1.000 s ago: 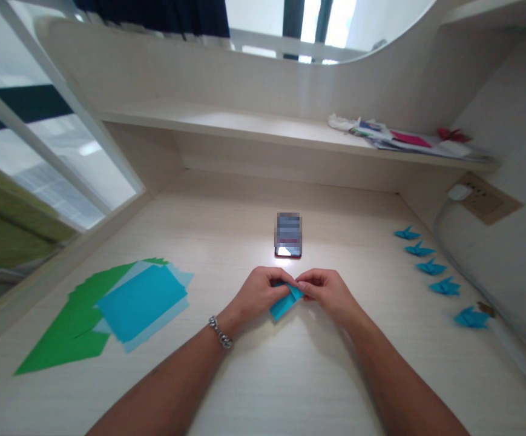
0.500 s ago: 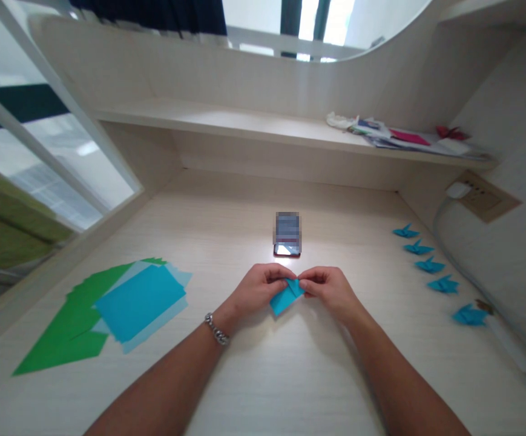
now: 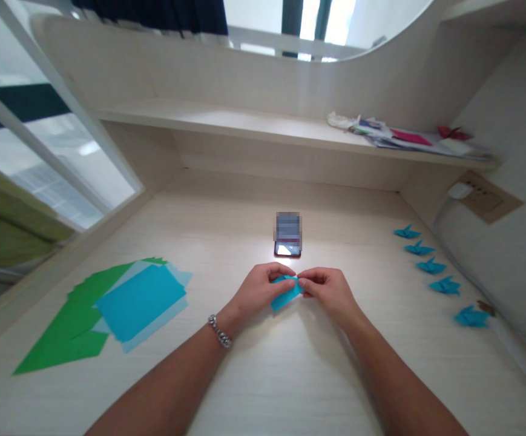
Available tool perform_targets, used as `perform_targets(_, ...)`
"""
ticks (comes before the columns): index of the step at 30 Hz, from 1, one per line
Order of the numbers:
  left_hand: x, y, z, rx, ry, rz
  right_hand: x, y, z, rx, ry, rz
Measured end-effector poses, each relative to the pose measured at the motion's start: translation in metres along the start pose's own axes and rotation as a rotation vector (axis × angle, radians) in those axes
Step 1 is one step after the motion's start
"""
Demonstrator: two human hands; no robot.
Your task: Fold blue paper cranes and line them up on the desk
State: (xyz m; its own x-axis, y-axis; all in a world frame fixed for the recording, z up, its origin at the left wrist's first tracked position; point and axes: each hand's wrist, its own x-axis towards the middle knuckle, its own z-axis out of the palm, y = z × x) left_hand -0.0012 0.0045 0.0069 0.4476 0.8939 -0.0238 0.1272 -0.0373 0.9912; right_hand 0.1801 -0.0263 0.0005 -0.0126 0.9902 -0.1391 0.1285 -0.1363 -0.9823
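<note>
Between my two hands is a small folded piece of blue paper (image 3: 283,298), held just above or on the desk in the middle of the view. My left hand (image 3: 263,288) pinches its left and upper part, thumb on the near face. My right hand (image 3: 328,286) grips its right corner between thumb and fingers. Both thumb tips nearly meet at the paper's upper edge. The fingers behind the paper are partly hidden. Just beyond my hands lies a phone (image 3: 287,235) with a blurred screen.
A stack of blue paper sheets (image 3: 142,303) overlaps green sheets (image 3: 60,327) on the desk's left. Several folded blue paper cranes (image 3: 431,265) line the right side, beside a cable (image 3: 453,257) running from a wall socket (image 3: 487,197). Papers (image 3: 410,138) lie on the shelf (image 3: 226,126).
The left thumb has slid right and up across the folded paper, close to the right thumb. Less of the paper's face shows, as it has tilted or been folded over. The right hand has barely moved.
</note>
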Motion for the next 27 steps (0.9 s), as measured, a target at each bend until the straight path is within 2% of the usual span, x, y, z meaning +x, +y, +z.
perform_targets(9, -0.0008, 0.0024, -0.0021, 0.001, -0.002, -0.063, -0.0015, -0.0002, 0.0015, -0.008, -0.022, -0.006)
perform_targets(21, -0.0003, 0.0016, -0.0025, 0.001, 0.004, -0.058, -0.0032, -0.0033, 0.0011, -0.03, -0.031, -0.009)
perform_targets(27, 0.0017, -0.0006, -0.0044, -0.094, 0.005, -0.055, -0.0033, -0.0035, 0.0007, -0.036, -0.008, -0.012)
